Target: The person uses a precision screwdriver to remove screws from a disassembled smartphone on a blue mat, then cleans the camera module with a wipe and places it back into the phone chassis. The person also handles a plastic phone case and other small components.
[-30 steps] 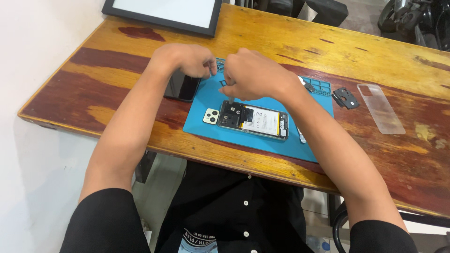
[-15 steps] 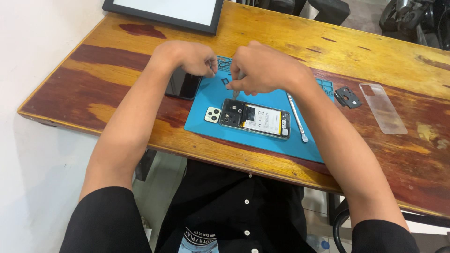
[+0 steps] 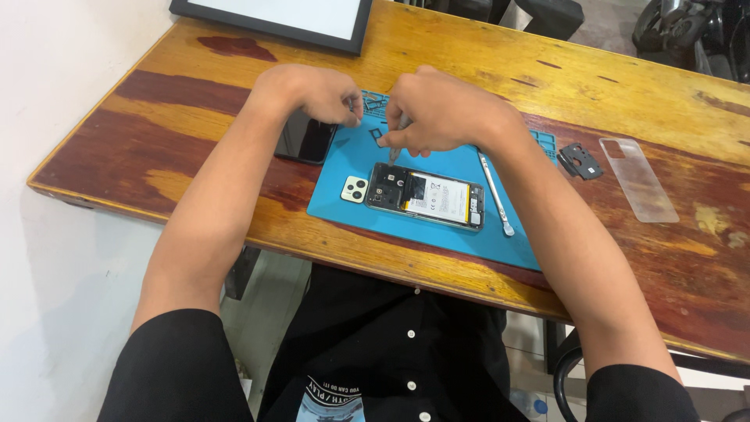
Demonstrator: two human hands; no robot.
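A wooden table (image 3: 234, 101), its top glossy and streaked in amber and dark red, carries a flat blue rubber mat (image 3: 437, 227) that lies close to the near edge. On the mat rests an opened phone (image 3: 426, 197), a slim rectangle laid lengthwise along the near edge of the mat; its back is off, showing a pale battery label, dark metal shields and small components. A small pale camera cover (image 3: 354, 188) with two round lenses lies touching the left end of the phone. The right hand (image 3: 445, 113), curled and closed, pinches a thin metal tool (image 3: 397, 144) whose tip points down at the left, exposed end of the phone. The left hand (image 3: 316, 92) is also curled, fingertips drawn together at the far left corner of the mat; whether it grips anything cannot be told. Partly under the left wrist lies a dark glossy slab (image 3: 308, 141), half on the mat's left edge, half on bare wood. A slender metal rod (image 3: 494, 194) lies on the mat just right of the phone. Toward the right end of the table, off the mat, sit a small black plastic part (image 3: 582, 160) of irregular outline and a clear, rounded-corner plastic sheet (image 3: 637, 178). At the far edge lies a black-framed white panel (image 3: 281, 14).
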